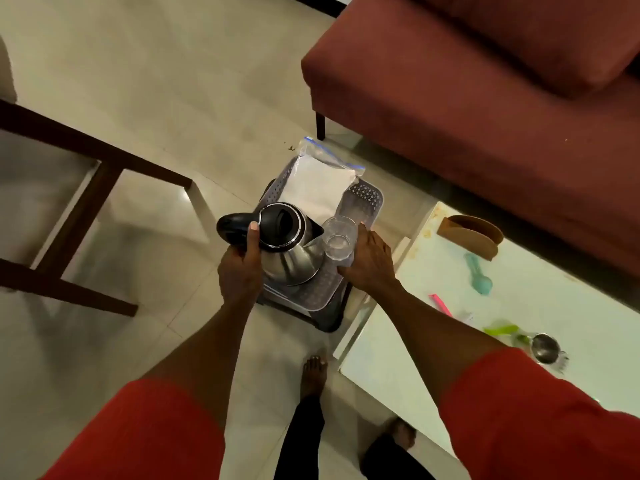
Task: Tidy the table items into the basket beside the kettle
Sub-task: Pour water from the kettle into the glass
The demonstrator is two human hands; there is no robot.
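Now left hand [239, 268] gripping kettle [287, 244], right hand [370, 261] glass [339, 239]

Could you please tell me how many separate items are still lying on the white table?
5: a brown cardboard holder at the far end, a teal plastic scoop, a pink stick, a green-handled utensil, and a steel measuring cup nearest. More may lie beyond the frame.

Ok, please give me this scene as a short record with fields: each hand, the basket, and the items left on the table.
left hand: grip on the kettle handle
right hand: holding a clear glass over the basket
basket: grey, holds a zip bag of white contents
table: teal scoop, pink item, green item, metal cup, brown holder
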